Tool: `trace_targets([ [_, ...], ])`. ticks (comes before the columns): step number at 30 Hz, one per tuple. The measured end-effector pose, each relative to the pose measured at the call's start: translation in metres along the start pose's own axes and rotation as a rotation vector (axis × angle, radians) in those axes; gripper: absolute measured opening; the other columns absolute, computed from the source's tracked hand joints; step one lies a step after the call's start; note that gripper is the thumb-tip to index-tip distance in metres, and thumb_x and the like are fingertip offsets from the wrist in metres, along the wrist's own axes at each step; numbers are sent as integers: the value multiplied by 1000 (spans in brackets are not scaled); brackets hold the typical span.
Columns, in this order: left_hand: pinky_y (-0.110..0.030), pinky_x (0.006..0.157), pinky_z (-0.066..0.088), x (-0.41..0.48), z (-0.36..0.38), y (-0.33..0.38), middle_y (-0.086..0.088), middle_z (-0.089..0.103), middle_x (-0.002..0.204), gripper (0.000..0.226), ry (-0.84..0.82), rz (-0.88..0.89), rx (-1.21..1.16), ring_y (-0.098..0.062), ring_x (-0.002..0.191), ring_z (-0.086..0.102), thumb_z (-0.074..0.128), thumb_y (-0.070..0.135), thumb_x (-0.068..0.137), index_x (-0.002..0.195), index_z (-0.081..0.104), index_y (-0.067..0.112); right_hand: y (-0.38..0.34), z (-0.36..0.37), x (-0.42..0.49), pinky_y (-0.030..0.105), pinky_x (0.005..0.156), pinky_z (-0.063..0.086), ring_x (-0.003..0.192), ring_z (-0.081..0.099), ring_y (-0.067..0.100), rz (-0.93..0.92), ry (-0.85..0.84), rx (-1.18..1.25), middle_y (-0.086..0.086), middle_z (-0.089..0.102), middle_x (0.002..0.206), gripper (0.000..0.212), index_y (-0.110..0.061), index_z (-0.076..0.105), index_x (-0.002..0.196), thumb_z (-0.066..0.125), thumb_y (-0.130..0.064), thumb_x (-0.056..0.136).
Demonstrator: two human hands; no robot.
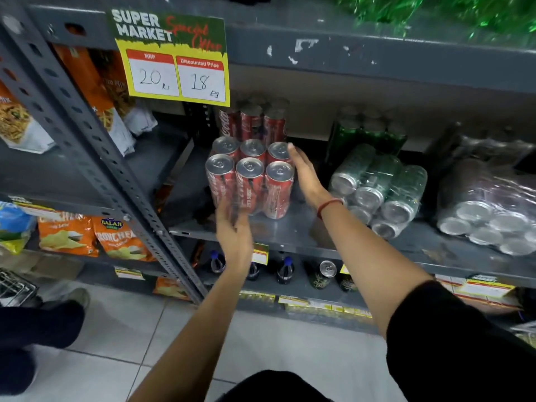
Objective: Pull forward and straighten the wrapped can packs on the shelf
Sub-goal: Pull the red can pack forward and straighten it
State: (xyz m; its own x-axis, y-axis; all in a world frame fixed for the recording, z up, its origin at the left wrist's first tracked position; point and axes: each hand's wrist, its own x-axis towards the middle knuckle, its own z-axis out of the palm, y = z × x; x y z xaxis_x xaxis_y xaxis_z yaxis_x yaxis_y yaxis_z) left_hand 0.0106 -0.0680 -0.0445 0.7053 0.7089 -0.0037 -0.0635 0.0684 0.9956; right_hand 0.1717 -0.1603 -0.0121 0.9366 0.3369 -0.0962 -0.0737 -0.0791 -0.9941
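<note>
A wrapped pack of red cola cans [251,178] stands upright near the front of the grey shelf [293,230]. A second red pack [255,123] stands behind it. My right hand [304,175] lies flat, fingers straight, against the front pack's right side. My left hand [233,230], blurred, is open in front of the pack's lower left with its fingers at the wrap. To the right a wrapped pack of green cans [380,192] lies tipped on its side, can ends facing me. Another green pack [365,134] stands behind it. A purple wrapped pack [490,210] lies at the far right.
A yellow price sign [177,74] hangs from the upper shelf's edge above the red packs. A perforated grey upright [121,181] slants at the left, with snack bags [95,236] beyond it. Bottles and a can [323,274] stand on the shelf below. Someone's shoes [37,320] are at lower left.
</note>
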Motion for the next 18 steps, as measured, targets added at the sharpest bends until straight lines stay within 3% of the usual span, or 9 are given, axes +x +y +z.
trace_targets([
  [2,-36,115,23,-3,18,2,3,23,157,62,-140,-79,-2,-14,141,27,47,44,93,146,19,33,-3,2,2,29,96,44,108,60,7,17,-67,-39,-2,61,126,64,-18,45,137,49,-59,88],
  [4,-48,118,13,4,26,3,3,5,161,68,-205,-143,2,-18,146,13,38,57,91,146,3,39,-1,6,-3,27,91,47,104,62,7,9,-28,-9,-1,63,121,59,-17,49,134,49,-55,89],
  [6,-51,118,10,15,23,1,2,0,161,70,-213,-142,-16,-19,146,9,33,62,89,147,0,38,3,11,-13,34,100,45,111,60,14,3,68,70,4,62,126,53,-15,51,130,51,-50,91],
  [9,-43,115,26,37,8,1,-1,23,157,66,-243,-101,-165,-18,140,29,34,58,90,148,15,32,17,35,-44,40,107,40,114,55,19,-92,281,113,10,59,123,42,-12,56,119,54,-44,92],
  [11,-40,106,41,59,-2,4,-6,46,145,64,-280,-152,-227,-21,128,48,39,57,88,143,33,23,27,66,-72,36,105,38,112,52,18,-177,427,123,11,54,119,41,-8,53,122,55,-36,93],
  [14,-34,77,58,89,-20,15,-11,73,103,56,-271,-313,-242,-25,96,68,38,57,88,107,69,14,36,114,-110,32,107,35,121,47,15,-207,433,152,6,46,125,55,-14,44,134,52,-47,90],
  [16,-27,58,57,104,-32,25,-6,76,84,55,-193,-385,-243,-21,76,71,36,55,88,80,76,17,37,130,-119,35,109,37,123,47,16,-185,383,165,4,47,126,62,-17,45,134,47,-57,87],
  [18,-32,75,56,116,-43,29,-8,72,105,50,-16,-393,-115,-22,91,67,39,53,89,97,72,16,34,127,-115,43,107,39,119,50,18,-214,373,150,6,51,121,56,-12,51,126,46,-54,88],
])
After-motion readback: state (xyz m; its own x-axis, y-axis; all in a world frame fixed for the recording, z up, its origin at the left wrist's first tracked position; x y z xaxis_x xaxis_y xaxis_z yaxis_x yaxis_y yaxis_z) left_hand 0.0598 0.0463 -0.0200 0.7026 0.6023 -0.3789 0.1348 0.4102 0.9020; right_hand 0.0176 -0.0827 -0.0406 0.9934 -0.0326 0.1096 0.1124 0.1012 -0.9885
